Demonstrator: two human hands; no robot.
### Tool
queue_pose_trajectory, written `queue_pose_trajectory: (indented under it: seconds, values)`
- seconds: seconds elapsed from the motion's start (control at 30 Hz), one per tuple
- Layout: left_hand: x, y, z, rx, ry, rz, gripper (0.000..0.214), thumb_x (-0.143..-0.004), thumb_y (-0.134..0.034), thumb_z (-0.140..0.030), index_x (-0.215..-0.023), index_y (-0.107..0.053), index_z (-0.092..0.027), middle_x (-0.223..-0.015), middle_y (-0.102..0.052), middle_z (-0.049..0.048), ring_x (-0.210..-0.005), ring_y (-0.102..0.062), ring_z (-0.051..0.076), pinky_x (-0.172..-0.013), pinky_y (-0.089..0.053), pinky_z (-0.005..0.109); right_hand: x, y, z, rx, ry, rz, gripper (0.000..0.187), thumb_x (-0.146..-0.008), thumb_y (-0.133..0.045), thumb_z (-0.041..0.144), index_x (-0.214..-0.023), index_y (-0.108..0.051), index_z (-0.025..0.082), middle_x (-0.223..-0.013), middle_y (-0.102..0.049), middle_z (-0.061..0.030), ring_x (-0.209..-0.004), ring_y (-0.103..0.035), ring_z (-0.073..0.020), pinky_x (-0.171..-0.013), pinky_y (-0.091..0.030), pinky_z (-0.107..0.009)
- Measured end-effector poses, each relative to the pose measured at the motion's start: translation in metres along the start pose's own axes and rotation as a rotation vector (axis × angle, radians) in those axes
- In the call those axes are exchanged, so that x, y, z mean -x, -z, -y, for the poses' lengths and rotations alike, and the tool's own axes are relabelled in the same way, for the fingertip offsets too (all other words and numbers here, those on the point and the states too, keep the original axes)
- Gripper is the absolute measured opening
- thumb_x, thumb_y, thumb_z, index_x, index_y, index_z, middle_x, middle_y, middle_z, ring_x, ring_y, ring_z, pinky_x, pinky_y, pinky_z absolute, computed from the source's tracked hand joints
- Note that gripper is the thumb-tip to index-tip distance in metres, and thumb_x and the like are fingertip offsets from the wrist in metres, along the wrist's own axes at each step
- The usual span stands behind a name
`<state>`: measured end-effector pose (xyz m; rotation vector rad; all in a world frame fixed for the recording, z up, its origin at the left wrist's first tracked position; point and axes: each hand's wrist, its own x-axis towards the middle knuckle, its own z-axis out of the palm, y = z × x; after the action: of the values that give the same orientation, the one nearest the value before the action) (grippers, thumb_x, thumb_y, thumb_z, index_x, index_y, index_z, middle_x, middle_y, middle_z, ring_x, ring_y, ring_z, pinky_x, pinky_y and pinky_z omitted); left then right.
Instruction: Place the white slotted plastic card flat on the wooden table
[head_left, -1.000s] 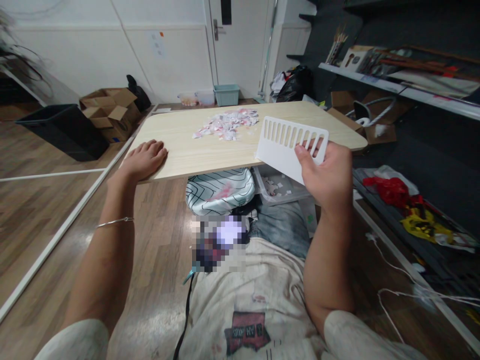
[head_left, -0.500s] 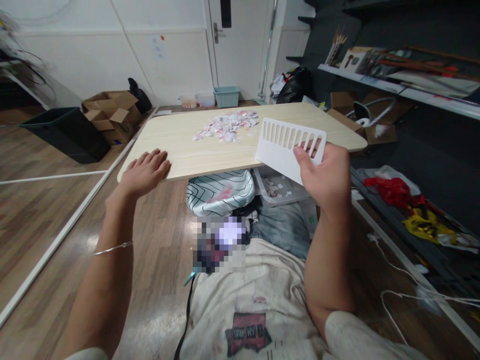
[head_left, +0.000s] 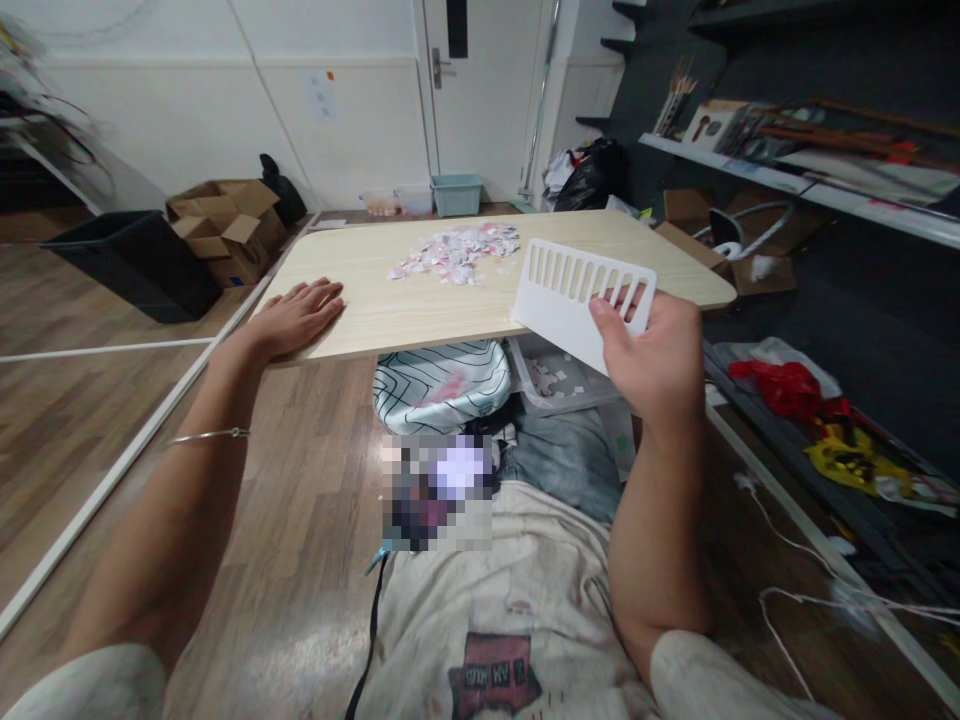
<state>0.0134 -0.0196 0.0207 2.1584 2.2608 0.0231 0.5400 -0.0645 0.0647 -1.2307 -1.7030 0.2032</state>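
Note:
My right hand [head_left: 656, 350] is closed on a flat white slotted plastic scraper [head_left: 566, 305], thumb on the near face and some fingers hidden behind it. Its row of long slots faces up, and its lower left corner is by the near edge of the pale wooden table [head_left: 360, 310]. My left hand [head_left: 296, 320] lies flat on the table's near left corner, holding nothing, fingers stretched out. Beyond both hands, a spread heap of small white and pinkish paper pieces [head_left: 457, 252] covers part of the tabletop.
Under the table's near edge are a striped, cloth-lined basin [head_left: 442, 390] and a clear plastic bin [head_left: 551, 395] with scraps inside. A black trash bin [head_left: 131, 265] and cardboard boxes [head_left: 225, 225] stand left. Dark shelving [head_left: 810, 300] lines the right side, with white cables on the floor.
My left hand has settled flatter on the table corner, its wrist and forearm swinging out to the left. The right hand and scraper keep nearly the same place; the view shifts slightly.

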Motion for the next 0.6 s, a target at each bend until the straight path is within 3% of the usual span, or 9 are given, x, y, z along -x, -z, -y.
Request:
queue_pose_trajectory:
  seconds: [0.1,0.23,0.43,0.6]
  values:
    - [-0.015,0.004,0.001,0.041,0.044,-0.027,0.097,-0.121,-0.023,-0.079,-0.196,-0.045,-0.022,-0.201,-0.042,0.0158,-0.185,-0.04,0.042,-0.149,-0.034,0.061,0.0,-0.001,-0.003,0.005,0.014,-0.007,0.032,-0.109,-0.081,0.057,-0.107,-0.086,0.026,-0.107,-0.09,-0.0204,-0.104,-0.086,-0.044,-0.09,-0.073,-0.058]
    - [-0.013,0.004,-0.003,0.042,0.071,-0.053,0.094,-0.117,-0.041,-0.078,-0.197,-0.046,-0.029,-0.198,-0.048,0.0126,-0.181,-0.046,0.045,-0.147,-0.038,0.062,-0.001,-0.002,-0.004,0.025,0.013,-0.015,0.032,-0.109,-0.082,0.058,-0.11,-0.086,0.026,-0.107,-0.089,-0.0205,-0.106,-0.086,-0.044,-0.092,-0.073,-0.057]
    - [-0.003,0.003,-0.012,0.049,0.106,-0.045,0.1,-0.121,-0.03,-0.087,-0.195,-0.044,-0.021,-0.202,-0.039,0.0147,-0.184,-0.039,0.04,-0.15,-0.034,0.057,0.002,0.0,0.004,0.029,-0.015,-0.005,0.034,-0.11,-0.08,0.061,-0.106,-0.085,0.027,-0.108,-0.09,-0.0208,-0.105,-0.087,-0.0437,-0.092,-0.073,-0.057]
    - [-0.006,0.003,-0.011,0.133,0.098,-0.005,0.091,-0.127,-0.014,-0.066,-0.196,-0.04,-0.013,-0.206,-0.03,0.0174,-0.191,-0.026,0.042,-0.152,-0.024,0.067,0.002,0.0,0.005,0.006,-0.035,-0.001,0.034,-0.109,-0.08,0.061,-0.107,-0.086,0.027,-0.107,-0.09,-0.0203,-0.107,-0.086,-0.0449,-0.094,-0.072,-0.058]
